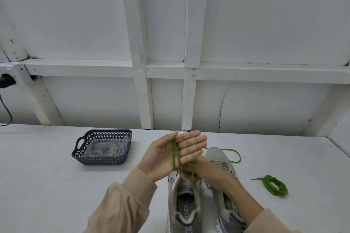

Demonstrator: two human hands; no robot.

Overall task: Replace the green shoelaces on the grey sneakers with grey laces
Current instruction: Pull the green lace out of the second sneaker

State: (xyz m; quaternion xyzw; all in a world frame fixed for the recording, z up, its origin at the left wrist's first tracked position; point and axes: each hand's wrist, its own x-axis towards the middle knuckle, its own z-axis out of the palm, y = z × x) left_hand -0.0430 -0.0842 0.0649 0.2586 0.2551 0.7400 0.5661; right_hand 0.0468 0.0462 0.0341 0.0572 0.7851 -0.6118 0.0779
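Note:
Two grey sneakers stand side by side at the table's near edge, the left sneaker and the right sneaker. My left hand is held palm up with straight fingers above them, and a green shoelace is looped twice around its palm. My right hand sits under the left hand's fingers and pinches the same lace. The lace's free end trails over the right sneaker onto the table. A second green lace lies coiled to the right.
A dark perforated basket stands at the left of the white table, with pale grey laces in clear wrapping inside. A white panelled wall rises behind. A black cable hangs at the far left.

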